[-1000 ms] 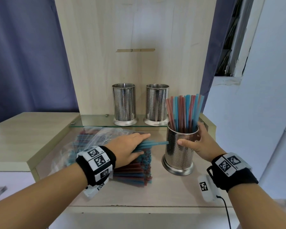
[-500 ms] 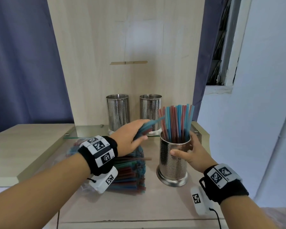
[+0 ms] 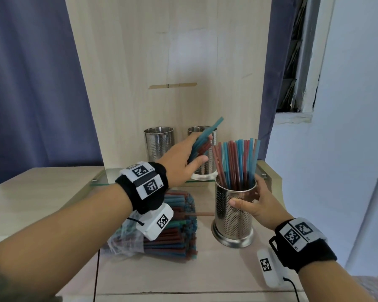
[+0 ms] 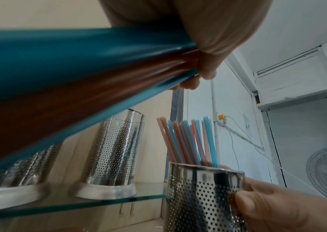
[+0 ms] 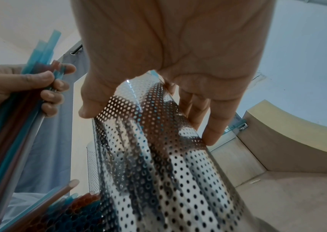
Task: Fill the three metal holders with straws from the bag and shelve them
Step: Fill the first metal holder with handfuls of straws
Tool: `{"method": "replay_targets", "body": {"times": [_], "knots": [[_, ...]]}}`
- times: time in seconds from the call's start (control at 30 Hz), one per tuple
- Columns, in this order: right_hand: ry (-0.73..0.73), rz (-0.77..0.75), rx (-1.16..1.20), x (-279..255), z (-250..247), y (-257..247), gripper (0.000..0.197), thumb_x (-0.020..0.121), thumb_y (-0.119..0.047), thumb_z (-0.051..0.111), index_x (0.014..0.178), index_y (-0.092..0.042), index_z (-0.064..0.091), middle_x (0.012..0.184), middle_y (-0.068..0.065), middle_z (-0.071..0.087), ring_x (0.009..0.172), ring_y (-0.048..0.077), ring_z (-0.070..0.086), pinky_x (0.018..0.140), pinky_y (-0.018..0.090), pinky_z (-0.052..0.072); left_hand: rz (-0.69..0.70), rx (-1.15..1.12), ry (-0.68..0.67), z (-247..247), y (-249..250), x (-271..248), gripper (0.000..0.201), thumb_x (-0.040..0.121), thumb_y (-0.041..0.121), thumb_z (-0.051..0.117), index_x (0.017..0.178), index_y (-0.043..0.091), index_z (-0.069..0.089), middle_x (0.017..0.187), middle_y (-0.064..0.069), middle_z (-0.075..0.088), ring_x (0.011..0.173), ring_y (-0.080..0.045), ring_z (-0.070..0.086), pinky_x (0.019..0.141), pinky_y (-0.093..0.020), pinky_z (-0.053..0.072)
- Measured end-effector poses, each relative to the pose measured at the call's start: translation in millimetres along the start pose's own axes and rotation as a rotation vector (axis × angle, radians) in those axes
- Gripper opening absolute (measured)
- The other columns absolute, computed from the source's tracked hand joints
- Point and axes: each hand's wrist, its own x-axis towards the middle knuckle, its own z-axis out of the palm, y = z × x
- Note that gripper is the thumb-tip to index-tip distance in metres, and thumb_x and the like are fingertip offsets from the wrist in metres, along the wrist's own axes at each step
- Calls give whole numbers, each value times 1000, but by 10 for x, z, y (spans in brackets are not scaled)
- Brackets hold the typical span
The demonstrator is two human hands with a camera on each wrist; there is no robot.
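Lifted from the bag (image 3: 127, 238), left hand (image 3: 179, 162) grips straws (image 3: 202, 142) slanting up-right, just left of the holder (image 3: 234, 214) right hand (image 3: 260, 203) clasps.

Perforated metal holder (image 3: 234, 214) stands upright on the counter (image 3: 216, 273), filled with red and blue straws (image 3: 236, 162). Two empty holders (image 3: 158, 142) stand on the glass shelf (image 3: 105, 178). Bagged straws (image 3: 172, 234) lie flat left of it.

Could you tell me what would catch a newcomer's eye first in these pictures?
Most striking is the metal holder bristling with red and blue straws, standing on the wooden counter with the right hand round it. Just left of it, the left hand grips a raised bunch of straws. Below lies the bag of straws; behind, two empty holders stand on the glass shelf.
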Motion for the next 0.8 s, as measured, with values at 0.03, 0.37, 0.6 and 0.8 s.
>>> {"method": "replay_targets", "body": {"times": [0.03, 0.37, 0.6, 0.8], "knots": [[-3, -1, -1, 0, -2, -1, 102, 57, -36, 88, 142, -26, 34, 126, -7, 59, 117, 14, 57, 101, 35, 47, 0, -3, 10, -6, 4, -3, 49, 97, 20, 53, 142, 12, 35, 89, 20, 48, 77, 13, 53, 73, -6, 38], [-39, 33, -77, -10, -44, -83, 116, 43, -63, 88, 140, -32, 34, 130, -11, 57, 121, 11, 55, 106, 40, 45, 64, -158, 283, -452, 211, 105, 41, 96, 17, 53, 135, 14, 39, 96, 22, 49, 85, 0, 57, 88, -30, 50], [208, -340, -566, -158, 86, -966, 107, 66, -73, 70, 149, -24, 23, 136, -11, 37, 130, 8, 32, 111, 34, 27, 131, -293, 456, -665, 429, 144, 34, 95, 17, 52, 128, 18, 41, 91, 5, 52, 70, -9, 60, 68, -22, 53], [-140, -408, -309, -402, 638, -1633, 94, 81, -49, 71, 153, -28, 14, 139, -17, 41, 122, -11, 42, 104, 13, 35, 101, -585, 564, -479, 609, 91, 32, 97, 14, 50, 128, 10, 39, 83, -9, 51, 65, -14, 58, 65, -26, 51]]}}
